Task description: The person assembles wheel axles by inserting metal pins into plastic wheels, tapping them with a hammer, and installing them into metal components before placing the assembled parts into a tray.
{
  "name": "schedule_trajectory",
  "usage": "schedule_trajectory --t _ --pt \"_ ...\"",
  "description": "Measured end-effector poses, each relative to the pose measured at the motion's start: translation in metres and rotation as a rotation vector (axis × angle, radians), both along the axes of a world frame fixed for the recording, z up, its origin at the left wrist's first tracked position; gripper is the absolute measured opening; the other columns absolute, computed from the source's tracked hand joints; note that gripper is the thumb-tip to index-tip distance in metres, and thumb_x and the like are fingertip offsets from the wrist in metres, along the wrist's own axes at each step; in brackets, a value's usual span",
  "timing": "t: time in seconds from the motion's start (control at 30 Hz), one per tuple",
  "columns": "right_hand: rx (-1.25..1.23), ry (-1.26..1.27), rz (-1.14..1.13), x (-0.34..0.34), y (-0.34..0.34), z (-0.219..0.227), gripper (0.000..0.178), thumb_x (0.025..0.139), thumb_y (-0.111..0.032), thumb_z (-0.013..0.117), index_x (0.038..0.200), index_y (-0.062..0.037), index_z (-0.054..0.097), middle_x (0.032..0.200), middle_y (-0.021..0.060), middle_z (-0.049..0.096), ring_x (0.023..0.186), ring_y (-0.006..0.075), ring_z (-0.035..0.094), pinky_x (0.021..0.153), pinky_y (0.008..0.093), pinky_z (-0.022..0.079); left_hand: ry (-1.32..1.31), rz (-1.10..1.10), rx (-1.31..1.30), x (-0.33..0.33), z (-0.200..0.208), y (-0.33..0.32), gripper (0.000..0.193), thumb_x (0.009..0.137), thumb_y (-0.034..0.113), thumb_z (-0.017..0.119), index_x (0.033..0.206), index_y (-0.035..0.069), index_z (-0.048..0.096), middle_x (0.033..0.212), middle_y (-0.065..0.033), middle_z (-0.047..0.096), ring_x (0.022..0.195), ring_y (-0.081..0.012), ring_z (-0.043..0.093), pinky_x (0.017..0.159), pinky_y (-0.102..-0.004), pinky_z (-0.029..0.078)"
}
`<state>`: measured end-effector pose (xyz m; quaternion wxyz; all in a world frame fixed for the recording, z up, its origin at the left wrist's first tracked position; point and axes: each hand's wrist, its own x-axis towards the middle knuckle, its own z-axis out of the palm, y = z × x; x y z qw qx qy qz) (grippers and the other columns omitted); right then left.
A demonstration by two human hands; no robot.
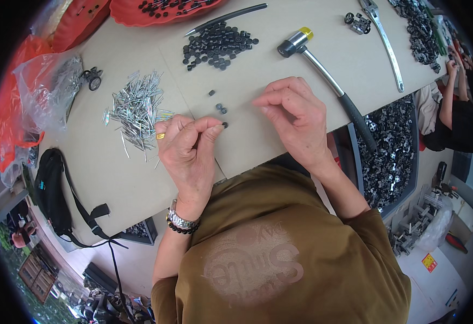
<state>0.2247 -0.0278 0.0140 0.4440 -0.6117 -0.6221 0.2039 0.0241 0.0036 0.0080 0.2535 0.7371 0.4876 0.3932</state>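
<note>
1. Your left hand [188,141] pinches one black cap [225,125], partly hidden, toward the table's [247,154] front edge.
2. Your right hand [297,117]: fingertips blurred, can't tell if pinching.
3. Three loose caps [223,110] just beyond the left.
4. Pin heap [137,108] toward left edge, cap heap [217,46] toward far edge: overlapping, uncountable.

Gap btwn hands [297,120]; hammer [345,102] R

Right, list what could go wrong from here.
The tiny black cylindrical piece at the fingertips of the left hand could slip and roll away. The steel-shafted hammer with black grip and yellow face overhangs the edge of the beige table near the right hand; a bump might knock it off.
</note>
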Motion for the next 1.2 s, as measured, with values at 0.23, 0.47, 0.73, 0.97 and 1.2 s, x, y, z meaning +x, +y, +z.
schedule_trajectory --t 0.23,0.47,0.73,0.97,1.2 --pt "0.001 0.006 0.018 0.001 0.000 -0.001 0.019 0.080 0.009 0.073 0.094 -0.0041 0.076 0.098 0.0073 0.069 0.092 0.0212 0.064 0.074 0.0318 0.052 0.046 0.009 0.050 0.001 -0.001 0.000 0.013 0.074 0.001 0.084 0.081 0.007 0.074 0.069 -0.0001 0.047 0.071 -0.0176 0.042 0.076 -0.0326 0.035" --pt "0.046 -0.124 0.087 -0.009 0.010 -0.002 0.023 0.073 0.002 0.078 0.093 -0.0079 0.071 0.091 0.0050 0.062 0.088 0.0262 0.059 0.072 0.0372 0.052 0.222 -0.028 0.261 0.012 0.001 -0.005 0.016 0.074 -0.005 0.080 0.084 0.005 0.071 0.074 -0.0042 0.056 0.072 -0.0233 0.048 0.066 -0.0349 0.041" --pt "0.056 -0.287 0.186 -0.026 0.029 -0.001 0.019 0.074 -0.005 0.077 0.090 -0.0071 0.068 0.089 0.0043 0.061 0.086 0.0258 0.059 0.070 0.0376 0.053 0.169 -0.039 0.208 0.012 0.000 -0.005 0.018 0.072 -0.008 0.079 0.083 0.004 0.070 0.073 -0.0048 0.055 0.071 -0.0227 0.049 0.065 -0.0350 0.042" --pt "0.057 -0.360 0.162 -0.021 0.027 0.003 0.010 0.081 -0.007 0.073 0.088 -0.0069 0.066 0.087 0.0048 0.059 0.087 0.0253 0.060 0.066 0.0398 0.054 0.094 -0.047 0.148 0.009 -0.005 -0.005 0.016 0.073 -0.008 0.078 0.084 0.001 0.070 0.074 -0.0072 0.055 0.070 -0.0240 0.052 0.065 -0.0354 0.044" --pt "-0.155 -0.095 0.062 -0.014 0.029 0.011 0.001 0.081 -0.004 0.071 0.082 -0.0034 0.071 0.080 0.0094 0.062 0.071 0.0291 0.064 0.064 0.0391 0.051 0.053 -0.054 0.126 0.009 -0.004 -0.004 0.015 0.074 -0.008 0.077 0.084 0.000 0.070 0.073 -0.0075 0.055 0.070 -0.0241 0.053 0.065 -0.0352 0.044"
